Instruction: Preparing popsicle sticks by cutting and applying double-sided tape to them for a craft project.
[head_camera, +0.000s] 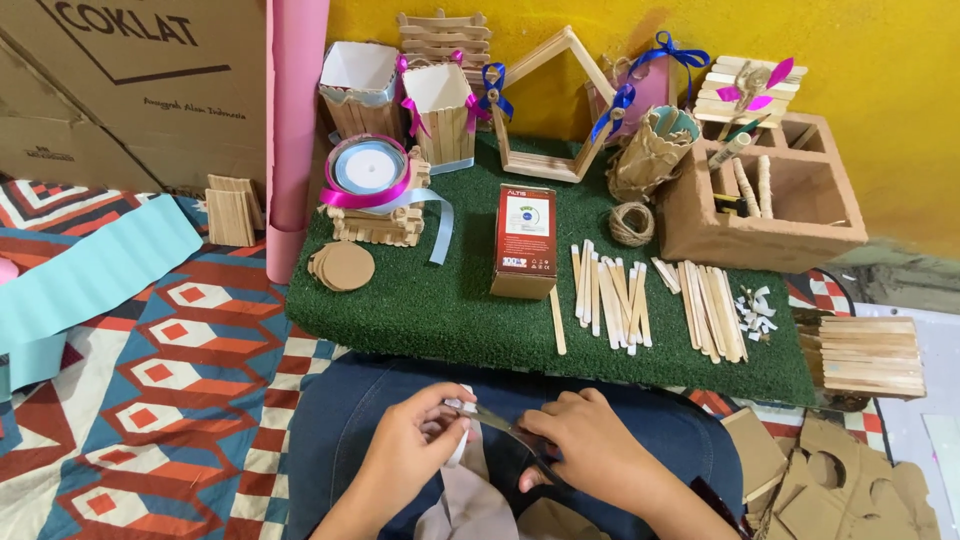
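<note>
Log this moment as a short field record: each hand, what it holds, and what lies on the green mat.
left hand: pinches a small white piece
right hand: grips scissors, blades pointing at the white piece
green mat: red box upright at centre
right of box: loose craft sticks, twine ball
left of box: ribbon spool, cardboard discs

The bottom edge cuts off both forearms and the grey cloth (470, 510).
</note>
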